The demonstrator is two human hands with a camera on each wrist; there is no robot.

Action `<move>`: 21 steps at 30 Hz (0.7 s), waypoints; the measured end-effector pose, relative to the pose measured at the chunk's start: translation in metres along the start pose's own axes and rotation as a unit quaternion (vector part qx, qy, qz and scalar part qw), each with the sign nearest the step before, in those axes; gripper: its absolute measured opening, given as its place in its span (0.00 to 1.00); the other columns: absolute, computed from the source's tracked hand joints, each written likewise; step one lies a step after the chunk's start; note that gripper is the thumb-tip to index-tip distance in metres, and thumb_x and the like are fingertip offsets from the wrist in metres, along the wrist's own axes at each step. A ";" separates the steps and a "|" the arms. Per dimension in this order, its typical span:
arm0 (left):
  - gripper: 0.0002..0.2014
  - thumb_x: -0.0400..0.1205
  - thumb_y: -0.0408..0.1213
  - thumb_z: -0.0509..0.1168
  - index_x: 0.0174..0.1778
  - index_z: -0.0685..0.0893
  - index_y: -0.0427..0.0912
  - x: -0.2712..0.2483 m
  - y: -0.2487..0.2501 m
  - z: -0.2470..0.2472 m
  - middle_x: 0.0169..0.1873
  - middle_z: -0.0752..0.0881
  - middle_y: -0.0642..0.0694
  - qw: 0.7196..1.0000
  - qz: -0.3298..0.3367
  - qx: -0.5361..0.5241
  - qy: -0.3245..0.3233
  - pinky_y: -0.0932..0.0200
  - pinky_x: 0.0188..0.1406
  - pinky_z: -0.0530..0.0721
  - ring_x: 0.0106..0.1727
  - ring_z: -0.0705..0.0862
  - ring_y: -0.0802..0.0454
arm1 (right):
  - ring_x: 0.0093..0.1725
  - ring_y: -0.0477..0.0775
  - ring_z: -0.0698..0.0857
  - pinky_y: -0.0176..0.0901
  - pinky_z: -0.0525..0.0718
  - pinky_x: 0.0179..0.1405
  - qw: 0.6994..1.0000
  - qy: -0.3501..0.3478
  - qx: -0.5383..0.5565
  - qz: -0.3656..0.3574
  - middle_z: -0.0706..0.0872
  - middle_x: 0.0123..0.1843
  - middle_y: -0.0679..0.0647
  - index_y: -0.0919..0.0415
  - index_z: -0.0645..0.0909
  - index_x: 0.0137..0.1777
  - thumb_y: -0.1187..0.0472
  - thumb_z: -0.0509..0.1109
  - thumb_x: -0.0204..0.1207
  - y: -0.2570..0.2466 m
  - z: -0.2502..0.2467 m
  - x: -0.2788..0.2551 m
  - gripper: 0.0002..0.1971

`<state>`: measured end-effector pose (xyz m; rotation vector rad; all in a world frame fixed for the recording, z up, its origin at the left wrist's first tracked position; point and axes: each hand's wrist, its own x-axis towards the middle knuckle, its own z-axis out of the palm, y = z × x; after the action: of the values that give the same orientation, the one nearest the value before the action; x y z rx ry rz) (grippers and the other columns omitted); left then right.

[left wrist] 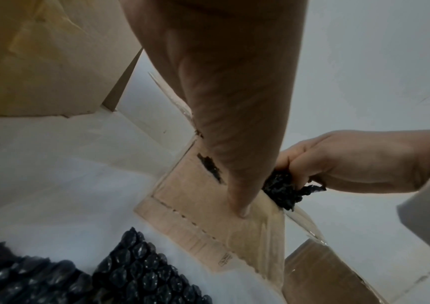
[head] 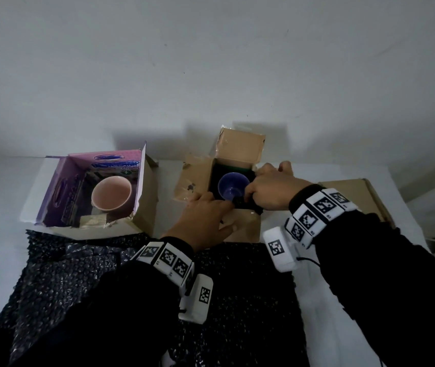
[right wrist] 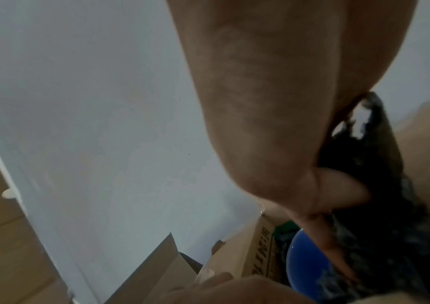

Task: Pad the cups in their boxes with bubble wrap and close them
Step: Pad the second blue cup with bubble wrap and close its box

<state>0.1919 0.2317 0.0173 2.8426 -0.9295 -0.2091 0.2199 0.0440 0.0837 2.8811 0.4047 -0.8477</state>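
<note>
A blue cup (head: 233, 186) stands in the open brown box (head: 240, 147), with black bubble wrap (left wrist: 284, 189) tucked down its near side. My right hand (head: 266, 189) grips that wad at the box's near right rim; in the right wrist view the bubble wrap (right wrist: 380, 205) runs down beside the blue cup (right wrist: 305, 265). My left hand (head: 211, 213) lies on the box's near flap (head: 245, 226), thumb (left wrist: 242, 209) pressed flat on the cardboard; its fingertips reach the rim. A pink cup (head: 111, 193) sits unpadded in the open purple box (head: 60, 186) on the left.
A large sheet of black bubble wrap (head: 237, 300) covers the near part of the white table (head: 4, 207), under both forearms. A flat brown carton (head: 354, 192) lies at the right behind my right wrist. A grey wall rises right behind the boxes.
</note>
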 end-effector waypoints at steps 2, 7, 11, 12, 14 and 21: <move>0.22 0.80 0.61 0.59 0.66 0.78 0.54 -0.001 0.000 0.001 0.54 0.87 0.54 1.000 0.000 -0.001 -0.001 0.52 0.59 0.64 0.59 0.76 0.49 | 0.57 0.62 0.61 0.56 0.62 0.53 0.999 -0.019 -0.001 0.038 0.70 0.60 0.52 0.39 0.84 0.57 0.55 0.59 0.77 -0.005 0.000 0.006 0.15; 0.23 0.81 0.60 0.59 0.70 0.75 0.56 -0.001 0.001 -0.001 0.57 0.85 0.55 1.000 0.000 -0.008 -0.007 0.52 0.59 0.63 0.60 0.75 0.49 | 0.69 0.63 0.74 0.48 0.69 0.55 0.998 0.019 -0.052 0.037 0.75 0.72 0.58 0.55 0.78 0.70 0.51 0.59 0.86 -0.017 0.010 0.016 0.18; 0.23 0.81 0.60 0.59 0.70 0.74 0.55 -0.002 -0.001 0.002 0.58 0.85 0.55 1.000 0.006 -0.002 0.000 0.52 0.58 0.63 0.59 0.75 0.49 | 0.46 0.58 0.85 0.45 0.72 0.40 0.981 0.190 -0.030 -0.007 0.84 0.49 0.51 0.49 0.84 0.55 0.46 0.68 0.77 -0.009 0.023 0.016 0.11; 0.23 0.81 0.60 0.58 0.70 0.74 0.55 -0.002 -0.001 0.003 0.58 0.85 0.55 1.000 0.007 0.002 0.004 0.52 0.58 0.63 0.59 0.75 0.49 | 0.45 0.57 0.85 0.44 0.72 0.39 0.976 0.217 0.013 -0.023 0.82 0.47 0.49 0.50 0.82 0.50 0.48 0.72 0.74 -0.003 0.024 0.013 0.09; 0.22 0.81 0.60 0.59 0.67 0.76 0.54 -0.003 -0.002 0.005 0.57 0.85 0.55 1.000 0.007 0.004 0.013 0.52 0.58 0.63 0.58 0.76 0.49 | 0.41 0.53 0.82 0.47 0.74 0.45 0.964 0.249 0.082 -0.052 0.80 0.41 0.45 0.52 0.78 0.41 0.45 0.72 0.73 0.007 0.027 0.003 0.12; 0.19 0.79 0.60 0.58 0.60 0.79 0.56 -0.004 -0.002 0.011 0.54 0.87 0.57 0.999 0.008 -0.019 0.041 0.49 0.57 0.65 0.56 0.78 0.49 | 0.57 0.44 0.79 0.64 0.55 0.74 0.973 0.217 0.027 -0.076 0.86 0.42 0.41 0.47 0.87 0.41 0.25 0.35 0.76 0.008 0.065 -0.007 0.41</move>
<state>0.1880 0.2341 0.0062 2.7859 -0.9218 -0.1060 0.1827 0.0232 0.0332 3.1083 0.6588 -0.2362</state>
